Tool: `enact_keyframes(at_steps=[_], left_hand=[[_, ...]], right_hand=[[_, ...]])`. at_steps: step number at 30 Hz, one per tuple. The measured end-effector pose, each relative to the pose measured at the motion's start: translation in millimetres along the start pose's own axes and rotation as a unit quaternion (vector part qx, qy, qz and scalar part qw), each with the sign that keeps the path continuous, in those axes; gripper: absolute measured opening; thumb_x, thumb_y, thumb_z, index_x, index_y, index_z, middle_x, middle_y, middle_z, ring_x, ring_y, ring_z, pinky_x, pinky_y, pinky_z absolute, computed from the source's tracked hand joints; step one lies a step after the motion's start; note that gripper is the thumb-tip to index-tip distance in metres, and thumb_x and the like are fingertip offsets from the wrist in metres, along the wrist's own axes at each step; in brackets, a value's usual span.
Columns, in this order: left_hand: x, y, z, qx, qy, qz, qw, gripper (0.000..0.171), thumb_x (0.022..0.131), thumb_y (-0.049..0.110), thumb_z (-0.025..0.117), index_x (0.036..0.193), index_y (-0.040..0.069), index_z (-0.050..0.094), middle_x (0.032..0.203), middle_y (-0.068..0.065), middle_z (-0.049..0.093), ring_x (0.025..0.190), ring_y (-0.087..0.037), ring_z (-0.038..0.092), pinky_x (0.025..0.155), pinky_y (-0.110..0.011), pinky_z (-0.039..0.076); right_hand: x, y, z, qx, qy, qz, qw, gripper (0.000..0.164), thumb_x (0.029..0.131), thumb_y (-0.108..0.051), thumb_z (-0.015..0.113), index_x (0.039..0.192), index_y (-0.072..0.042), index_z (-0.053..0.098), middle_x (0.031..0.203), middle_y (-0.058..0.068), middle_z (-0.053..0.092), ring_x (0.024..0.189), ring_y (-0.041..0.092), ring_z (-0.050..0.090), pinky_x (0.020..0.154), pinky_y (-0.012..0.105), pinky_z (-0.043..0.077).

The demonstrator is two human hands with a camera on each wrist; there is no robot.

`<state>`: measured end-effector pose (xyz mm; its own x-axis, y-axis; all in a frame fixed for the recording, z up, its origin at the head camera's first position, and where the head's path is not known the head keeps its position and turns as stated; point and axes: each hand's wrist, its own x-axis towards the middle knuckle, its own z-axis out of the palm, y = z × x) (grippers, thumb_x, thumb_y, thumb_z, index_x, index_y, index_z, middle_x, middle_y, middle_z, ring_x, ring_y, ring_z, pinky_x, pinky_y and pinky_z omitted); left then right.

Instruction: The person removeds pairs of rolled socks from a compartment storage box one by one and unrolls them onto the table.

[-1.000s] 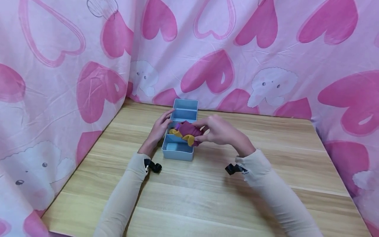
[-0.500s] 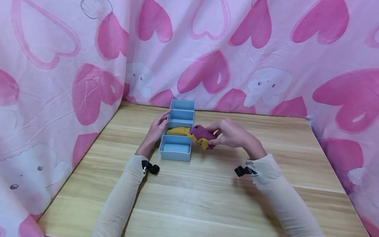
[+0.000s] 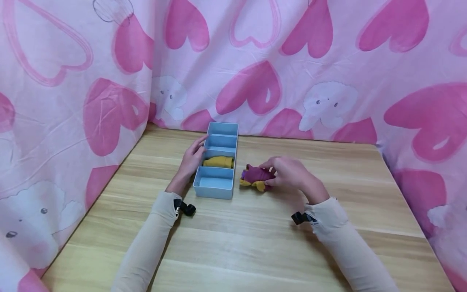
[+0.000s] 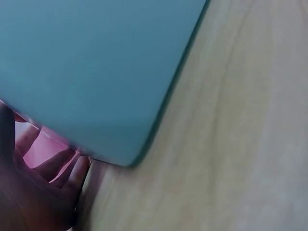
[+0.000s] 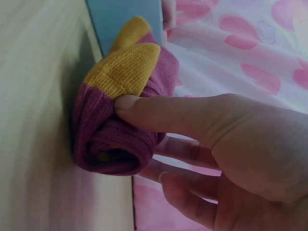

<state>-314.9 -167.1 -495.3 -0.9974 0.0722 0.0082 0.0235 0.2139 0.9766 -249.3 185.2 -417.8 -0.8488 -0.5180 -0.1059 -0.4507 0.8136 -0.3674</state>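
I have one maroon-and-yellow sock roll (image 3: 256, 175) pinched in the right hand (image 3: 292, 175), thumb opposite fingers, just right of one blue box (image 3: 213, 192) (four compartments, one yellow roll (image 3: 218, 162) in the second-nearest). The left hand (image 3: 190, 160), fingers loosely extended, touches the box's side; one table (image 3: 237, 243) lies beneath.

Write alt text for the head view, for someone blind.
The right hand holds a rolled maroon-and-mustard knit bundle beside a long blue four-compartment box; the left hand touches the box. A mustard fabric roll lies inside. Pink heart-print cloth hangs behind the wooden table.
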Motion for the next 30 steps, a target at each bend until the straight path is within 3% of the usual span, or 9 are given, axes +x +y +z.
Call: enact_keyframes(at_steps=[5,10,15,18,20,22,24,27,30], left_hand=[[0.0,0.5,1.4,0.008,-0.014,-0.002,0.9999,0.053,0.113,0.022,0.047,0.165,0.030,0.046,0.171,-0.009,0.046,0.157,-0.033,0.044,0.131,-0.059,0.031],[-2.6,10.0,-4.4,0.064,-0.030,0.010,0.9975,0.055,0.114,0.028,0.050,0.168,0.029,0.042,0.175,-0.007,0.039,0.160,-0.035,0.040,0.130,-0.058,0.033],[-9.1,31.2,-11.8,0.165,-0.042,0.088,0.9814,0.062,0.113,0.038,0.054,0.170,0.019,0.037,0.177,-0.012,0.033,0.165,-0.038,0.030,0.132,-0.060,0.029],[-17.2,48.5,-8.9,0.224,-0.056,0.139,0.9631,0.063,0.111,0.040,0.058,0.167,0.016,0.042,0.176,-0.011,0.038,0.168,-0.037,0.022,0.132,-0.065,0.024],[-27.7,61.9,-2.9,0.255,-0.085,0.165,0.9488,0.060,0.111,0.038,0.061,0.165,0.016,0.046,0.175,-0.010,0.039,0.169,-0.038,0.019,0.131,-0.069,0.021],[-39.7,74.9,6.5,0.290,-0.131,0.194,0.9280,0.057,0.110,0.035,0.062,0.163,0.016,0.049,0.174,-0.010,0.042,0.168,-0.038,0.020,0.130,-0.071,0.022],[-52.5,87.5,19.2,0.315,-0.188,0.221,0.9036,0.054,0.110,0.031,0.063,0.160,0.014,0.053,0.169,-0.009,0.049,0.164,-0.034,0.032,0.130,-0.066,0.028],[-68.5,102.8,40.3,0.333,-0.274,0.242,0.8691,0.045,0.109,0.029,0.064,0.152,0.014,0.063,0.148,-0.004,0.068,0.134,-0.026,0.065,0.113,-0.048,0.053],[-78.8,112.4,58.5,0.330,-0.338,0.237,0.8489,0.037,0.109,0.029,0.065,0.143,0.015,0.070,0.129,0.000,0.076,0.101,-0.020,0.070,0.089,-0.035,0.058]], right_hand=[[-3.5,4.4,10.3,0.004,-0.003,0.007,1.000,0.052,0.089,-0.028,0.091,0.138,-0.019,0.076,0.126,0.004,0.075,0.103,0.023,0.068,0.087,0.041,0.057],[-4.2,8.6,15.7,0.027,-0.001,0.009,1.000,0.056,0.091,-0.028,0.090,0.144,-0.018,0.072,0.129,0.003,0.071,0.107,0.023,0.065,0.091,0.042,0.056],[-1.1,13.5,19.8,0.062,-0.001,-0.017,0.998,0.057,0.094,-0.025,0.087,0.146,-0.010,0.069,0.140,0.008,0.068,0.121,0.028,0.066,0.103,0.050,0.057],[1.0,14.2,22.2,0.098,-0.013,-0.019,0.995,0.057,0.094,-0.021,0.086,0.147,-0.011,0.067,0.140,0.008,0.067,0.121,0.028,0.065,0.104,0.048,0.058],[4.3,13.7,23.5,0.113,-0.022,-0.020,0.993,0.057,0.094,-0.021,0.086,0.147,-0.013,0.067,0.137,0.007,0.069,0.117,0.025,0.065,0.102,0.045,0.058],[6.7,13.0,24.0,0.117,-0.027,-0.023,0.993,0.057,0.094,-0.021,0.086,0.147,-0.014,0.067,0.135,0.006,0.070,0.114,0.023,0.065,0.100,0.043,0.058],[7.8,13.5,22.9,0.116,-0.029,-0.029,0.992,0.056,0.093,-0.021,0.087,0.146,-0.014,0.068,0.132,0.005,0.071,0.112,0.021,0.065,0.099,0.043,0.057],[6.2,17.5,21.2,0.122,-0.032,-0.035,0.991,0.055,0.093,-0.020,0.087,0.144,-0.015,0.068,0.130,0.003,0.072,0.109,0.021,0.064,0.096,0.041,0.057],[3.8,23.5,19.9,0.135,-0.033,-0.036,0.990,0.055,0.093,-0.018,0.087,0.144,-0.017,0.068,0.127,0.001,0.072,0.107,0.021,0.064,0.093,0.038,0.057]])
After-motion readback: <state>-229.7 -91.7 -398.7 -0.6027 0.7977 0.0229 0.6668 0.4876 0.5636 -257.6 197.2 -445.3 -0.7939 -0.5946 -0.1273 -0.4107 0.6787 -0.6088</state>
